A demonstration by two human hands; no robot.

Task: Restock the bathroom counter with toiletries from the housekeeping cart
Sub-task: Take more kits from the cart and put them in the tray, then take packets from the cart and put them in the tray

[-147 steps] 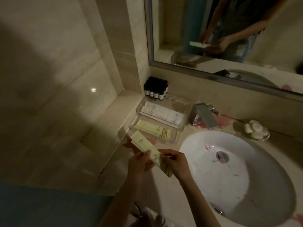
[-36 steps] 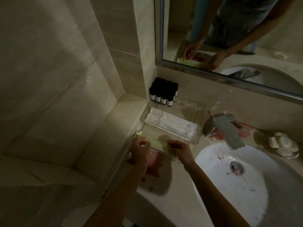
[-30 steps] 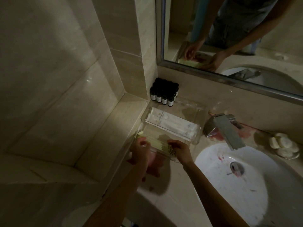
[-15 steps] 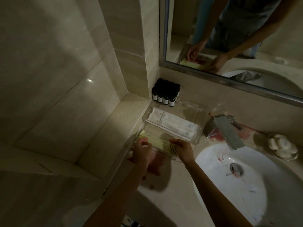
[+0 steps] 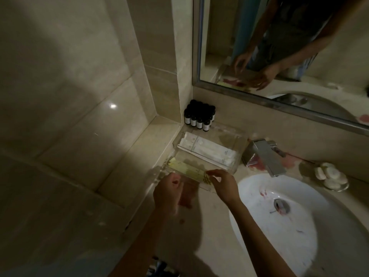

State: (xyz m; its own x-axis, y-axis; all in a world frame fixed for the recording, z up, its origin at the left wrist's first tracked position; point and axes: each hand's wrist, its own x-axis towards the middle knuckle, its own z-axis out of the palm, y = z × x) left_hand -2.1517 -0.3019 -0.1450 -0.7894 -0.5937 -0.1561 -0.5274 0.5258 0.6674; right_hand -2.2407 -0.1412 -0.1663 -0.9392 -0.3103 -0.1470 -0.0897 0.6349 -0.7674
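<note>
Left hand, loosely curled, holds nothing; right hand touches with its fingertips the pale yellow flat sachet, lying in the front compartment of the clear plastic tray at the counter's left edge. Placing seems finished; next, fetch more.

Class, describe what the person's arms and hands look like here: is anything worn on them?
The left forearm and right forearm are bare up to the frame's edge, with no sleeves showing. The left hand and right hand wear no gloves. No watch or bracelet shows at either wrist. The light is too dim to rule out a ring.
</note>
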